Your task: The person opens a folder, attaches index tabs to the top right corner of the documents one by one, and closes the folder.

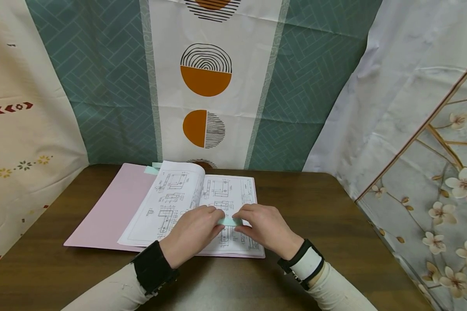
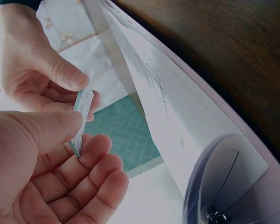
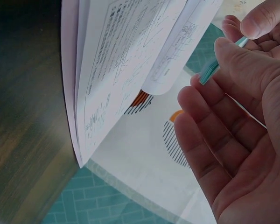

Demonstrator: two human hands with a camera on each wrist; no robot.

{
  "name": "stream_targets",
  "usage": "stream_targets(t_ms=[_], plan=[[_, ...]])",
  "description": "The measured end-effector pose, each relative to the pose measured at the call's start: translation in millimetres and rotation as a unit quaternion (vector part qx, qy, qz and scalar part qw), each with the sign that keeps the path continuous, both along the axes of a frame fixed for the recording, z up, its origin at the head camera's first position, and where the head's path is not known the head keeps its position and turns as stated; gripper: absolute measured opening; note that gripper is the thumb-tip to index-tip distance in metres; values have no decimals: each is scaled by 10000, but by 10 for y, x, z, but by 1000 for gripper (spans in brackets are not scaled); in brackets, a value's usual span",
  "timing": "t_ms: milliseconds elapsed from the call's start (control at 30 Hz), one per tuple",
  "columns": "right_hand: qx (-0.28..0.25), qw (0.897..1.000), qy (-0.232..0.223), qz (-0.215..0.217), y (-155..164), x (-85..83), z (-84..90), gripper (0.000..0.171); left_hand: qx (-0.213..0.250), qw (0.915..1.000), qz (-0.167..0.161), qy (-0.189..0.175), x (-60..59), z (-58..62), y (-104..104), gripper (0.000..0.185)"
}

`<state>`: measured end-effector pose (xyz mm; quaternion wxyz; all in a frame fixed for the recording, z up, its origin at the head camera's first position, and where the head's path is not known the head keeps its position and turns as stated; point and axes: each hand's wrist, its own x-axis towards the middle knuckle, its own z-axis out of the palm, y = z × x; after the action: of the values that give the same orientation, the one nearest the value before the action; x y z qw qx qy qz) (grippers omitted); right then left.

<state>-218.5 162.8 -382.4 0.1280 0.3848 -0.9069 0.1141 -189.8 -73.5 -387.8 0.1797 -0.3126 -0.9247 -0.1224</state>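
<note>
A mint-green sticky tab is stretched level between both hands, over the right-hand page of an open booklet of technical drawings. My left hand pinches its left end between thumb and index finger; the left wrist view shows the tab nearly edge-on, the other fingers loosely bent below. With thumb and fingertips, my right hand pinches the right end. In the right wrist view, layered green edges of the tab stick out past the thumb.
The booklet's pink cover lies spread to the left on the brown wooden table. Its turned pages curl up near the spine. More mint-green tabs poke out at the top left. Patterned cloth hangs behind the table.
</note>
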Motion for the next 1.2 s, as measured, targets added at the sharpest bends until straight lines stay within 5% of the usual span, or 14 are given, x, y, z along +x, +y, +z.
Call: stream_targets(t_ms=[1200], plan=[[-22,9993,336,137,43,-6,30,25,-69,10000,18,-2,25,-3,15,21]])
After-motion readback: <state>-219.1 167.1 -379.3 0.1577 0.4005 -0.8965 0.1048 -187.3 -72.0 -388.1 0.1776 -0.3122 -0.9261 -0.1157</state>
